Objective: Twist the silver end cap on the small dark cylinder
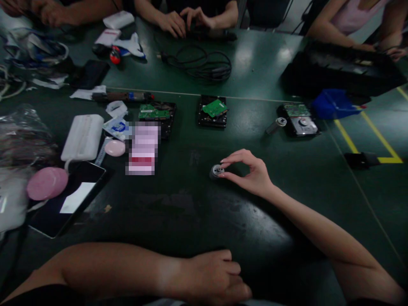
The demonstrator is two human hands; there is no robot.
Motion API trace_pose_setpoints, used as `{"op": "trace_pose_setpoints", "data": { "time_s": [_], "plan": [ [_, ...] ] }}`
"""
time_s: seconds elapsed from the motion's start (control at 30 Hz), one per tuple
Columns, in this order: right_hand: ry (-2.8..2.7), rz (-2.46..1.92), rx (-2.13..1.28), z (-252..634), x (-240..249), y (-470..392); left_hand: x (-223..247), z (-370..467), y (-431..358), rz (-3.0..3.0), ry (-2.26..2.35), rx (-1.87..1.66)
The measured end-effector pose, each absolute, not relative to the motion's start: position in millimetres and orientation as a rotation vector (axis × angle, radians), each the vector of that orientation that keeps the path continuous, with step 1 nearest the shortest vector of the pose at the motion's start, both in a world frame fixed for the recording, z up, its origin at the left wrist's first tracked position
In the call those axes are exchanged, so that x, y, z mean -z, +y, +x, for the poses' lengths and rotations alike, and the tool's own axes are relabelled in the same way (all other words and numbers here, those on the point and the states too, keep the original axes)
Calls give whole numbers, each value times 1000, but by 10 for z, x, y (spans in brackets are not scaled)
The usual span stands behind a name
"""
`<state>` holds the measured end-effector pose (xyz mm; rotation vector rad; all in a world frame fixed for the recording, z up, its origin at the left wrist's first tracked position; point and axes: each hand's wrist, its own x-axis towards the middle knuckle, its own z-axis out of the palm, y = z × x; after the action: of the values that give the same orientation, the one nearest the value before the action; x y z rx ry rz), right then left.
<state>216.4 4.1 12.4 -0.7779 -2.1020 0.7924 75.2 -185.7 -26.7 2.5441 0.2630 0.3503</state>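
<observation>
My right hand (248, 172) has its thumb and index finger at the right side of a small grey metal cylinder (215, 172). The cylinder stands upright on the dark green table, with holes and a small knob visible on its round top. My left hand (216, 276) lies near the table's front edge, back upward and fingers curled in; its palm is hidden. Beyond the cylinder is a hard drive (204, 119) with a green circuit board (214, 108) on it. A similar metal cylinder (276, 126) lies beside another hard drive (301, 121) to the right.
A tablet-like device (47, 219), pink round case (47, 182) and white case (83, 136) lie left. A third hard drive (170, 121) is partly covered. Across the table are a coiled black cable (219, 72), a black bin (306, 80) and several people's hands.
</observation>
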Motion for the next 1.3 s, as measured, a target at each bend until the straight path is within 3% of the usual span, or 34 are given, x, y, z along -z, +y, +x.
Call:
{"op": "trace_pose_setpoints", "data": {
  "time_s": [0.37, 0.63, 1.03, 1.3],
  "plan": [
    [-2131, -793, -844, 2106, -120, -4, 276, 756, -1859, 2545, 279, -372],
    [-1881, -854, -696, 2343, -195, 274, 236, 748, -1837, 2551, 272, -344],
    [-2242, -905, -672, 2608, 304, 704, 204, 731, -1806, 2551, 256, -334],
    [-2016, -886, -782, 2386, -3, 406, 230, 738, -1819, 2548, 242, -312]
  ]
}}
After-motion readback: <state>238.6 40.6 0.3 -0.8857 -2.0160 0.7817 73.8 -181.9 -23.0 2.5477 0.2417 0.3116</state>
